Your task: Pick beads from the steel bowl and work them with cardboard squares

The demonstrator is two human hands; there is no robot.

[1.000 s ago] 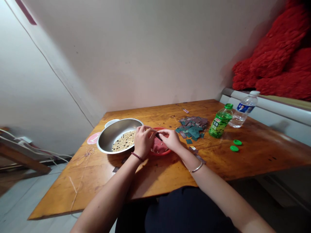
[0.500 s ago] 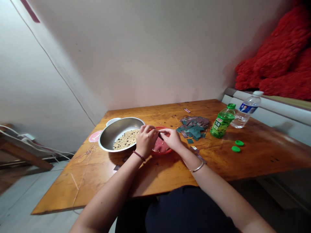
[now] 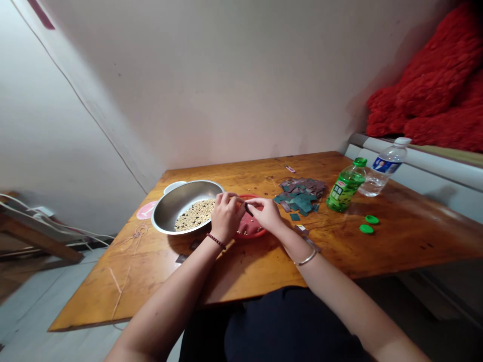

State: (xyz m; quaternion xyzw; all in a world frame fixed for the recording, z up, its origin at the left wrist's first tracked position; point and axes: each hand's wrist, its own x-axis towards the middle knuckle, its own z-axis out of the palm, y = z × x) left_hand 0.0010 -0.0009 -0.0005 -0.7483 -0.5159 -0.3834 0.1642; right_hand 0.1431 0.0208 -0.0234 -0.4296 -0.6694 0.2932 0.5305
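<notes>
Fingers of my left hand [image 3: 226, 216] and my right hand [image 3: 267, 215] meet over a red plastic basket [image 3: 249, 225], pinched around a small dark piece [image 3: 249, 209] like a scrap of cloth or leather. Its far side is hidden by my fingers. A few pale beans lie in the basket's reddish bottom. Just left of my left hand stands a steel bowl [image 3: 163, 212] with many cream beans [image 3: 195, 213] mixed with dark ones. To the right of my right hand is a heap of flat green and brown squares [image 3: 302, 193].
A green drink bottle [image 3: 343, 188] and a clear water bottle [image 3: 381, 168] stand at the right, with two green caps [image 3: 367, 229] before them. Pale string [image 3: 130, 261] and a pink disc [image 3: 146, 210] are on the left. Red fluffy material [image 3: 433, 90] is piled beyond the table [image 3: 234, 284].
My view has shifted slightly. Both hands stay over the basket, and the dark piece between the fingers shows a bit more plainly.
</notes>
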